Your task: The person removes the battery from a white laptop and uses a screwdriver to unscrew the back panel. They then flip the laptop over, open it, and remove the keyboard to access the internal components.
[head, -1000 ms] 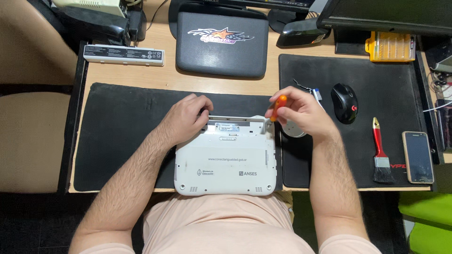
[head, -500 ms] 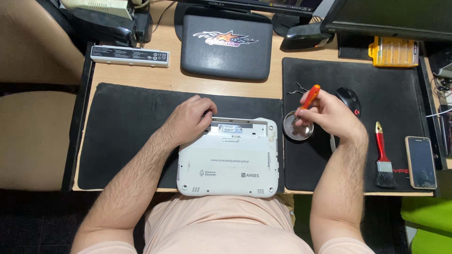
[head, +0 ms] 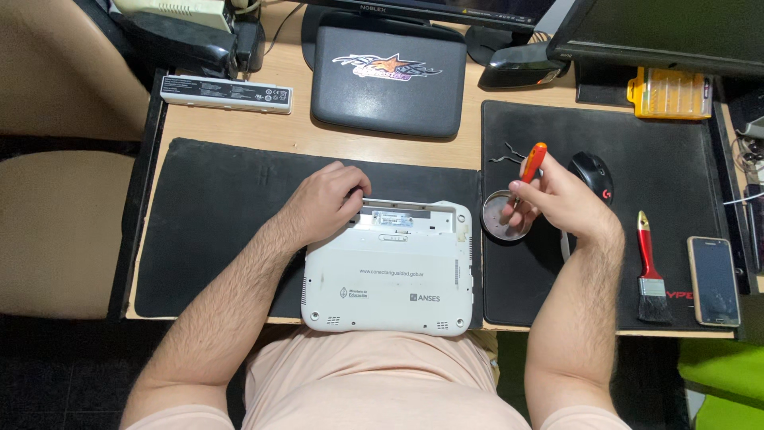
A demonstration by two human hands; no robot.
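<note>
A small white laptop (head: 390, 279) lies upside down on the black mat (head: 215, 207) at the desk's front edge, its battery bay open at the back. My left hand (head: 325, 201) rests on the laptop's back left corner, fingers curled over the edge. My right hand (head: 557, 199) holds a screwdriver with an orange handle (head: 533, 162) and hovers over a small round metal dish (head: 501, 216) on the right mat. Whether anything lies in the dish cannot be made out.
A dark closed laptop (head: 388, 80) sits at the back, a long battery pack (head: 226, 93) to its left. On the right mat (head: 676, 167) lie a black mouse (head: 593, 173), metal tweezers (head: 508, 155), a red-handled brush (head: 651, 267) and a phone (head: 713, 280). A yellow bit case (head: 668, 92) is behind.
My right hand moved with the screwdriver from the laptop's back right corner to the right, over the metal dish. My left hand stayed on the laptop.
</note>
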